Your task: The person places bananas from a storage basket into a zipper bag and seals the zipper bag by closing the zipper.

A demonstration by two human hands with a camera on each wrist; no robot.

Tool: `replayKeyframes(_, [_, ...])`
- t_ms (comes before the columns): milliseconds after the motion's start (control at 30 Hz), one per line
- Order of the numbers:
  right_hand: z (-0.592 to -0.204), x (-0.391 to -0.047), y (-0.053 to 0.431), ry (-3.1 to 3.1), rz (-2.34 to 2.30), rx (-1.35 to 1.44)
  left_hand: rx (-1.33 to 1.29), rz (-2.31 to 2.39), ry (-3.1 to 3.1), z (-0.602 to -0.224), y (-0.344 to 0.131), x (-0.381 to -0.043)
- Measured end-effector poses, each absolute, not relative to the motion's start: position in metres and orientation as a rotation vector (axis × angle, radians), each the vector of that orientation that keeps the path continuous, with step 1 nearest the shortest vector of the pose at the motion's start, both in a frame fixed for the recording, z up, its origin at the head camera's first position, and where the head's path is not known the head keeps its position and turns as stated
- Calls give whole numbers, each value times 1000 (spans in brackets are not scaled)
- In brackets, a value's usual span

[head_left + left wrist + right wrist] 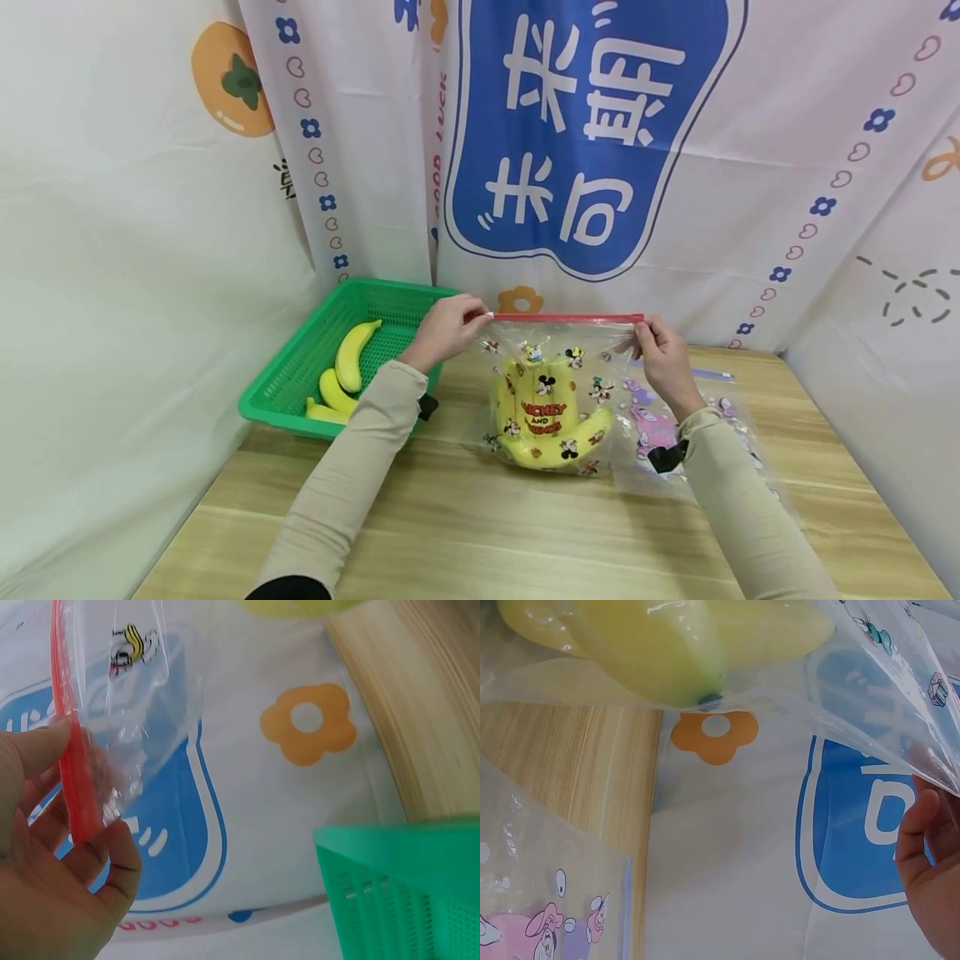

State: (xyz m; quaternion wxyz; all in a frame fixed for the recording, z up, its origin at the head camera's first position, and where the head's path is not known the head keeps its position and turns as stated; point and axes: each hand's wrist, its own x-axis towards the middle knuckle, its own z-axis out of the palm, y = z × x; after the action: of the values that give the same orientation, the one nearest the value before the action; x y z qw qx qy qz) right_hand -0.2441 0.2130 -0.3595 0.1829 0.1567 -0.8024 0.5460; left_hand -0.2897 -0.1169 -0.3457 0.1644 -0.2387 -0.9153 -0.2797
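A clear zip bag (600,367) with cartoon prints and a red slider strip (567,317) hangs upright between both hands. Several yellow bananas (517,451) are inside it, also visible through the plastic in the right wrist view. My left hand (447,327) pinches the left end of the red strip, thumb on one side and fingers on the other in the left wrist view. The right hand (666,364) pinches the bag's upper right corner; its fingertips are partly cut off in the right wrist view. Whether the bag's bottom touches the table cannot be told.
To the left stands a green basket (258,402) with several bananas (356,357) in it. A second clear bag (547,915) with pink and purple prints lies flat on the wooden table (480,533) at right. Printed cloth (390,150) hangs behind the table.
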Motion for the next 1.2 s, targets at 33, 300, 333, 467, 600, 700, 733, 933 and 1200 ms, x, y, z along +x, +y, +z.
replayKeyframes(33, [-361,-244,214,-2267,1545,435,-670,-800,-2610,-346,-120,-290])
replayKeyframes(300, [-364,-246,218,-2260,1541,399,-584,-842,-2634,-352,-139,-290])
replayKeyframes(333, [-364,-246,217,-2257,1543,401,-574,-863,-2643,-353,-140,-290])
replayKeyframes(467, [-365,-247,216,-2251,1560,388,-502,-1046,-2657,-356,-136,-289])
replayKeyframes(600, [-364,-250,214,-2241,1594,370,-409,-1297,-2601,-355,-131,-288])
replayKeyframes(700, [-360,-253,210,-2226,1595,367,-356,-1393,-2541,-352,-130,-291])
replayKeyframes(733, [-358,-254,209,-2225,1588,361,-342,-1404,-2523,-350,-129,-293])
replayKeyframes(933, [-354,-272,203,-2255,1591,312,-284,-1434,-2472,-343,-129,-306])
replayKeyframes(1200, [-364,-310,204,-2307,1600,265,-194,-1459,-2479,-339,-131,-329])
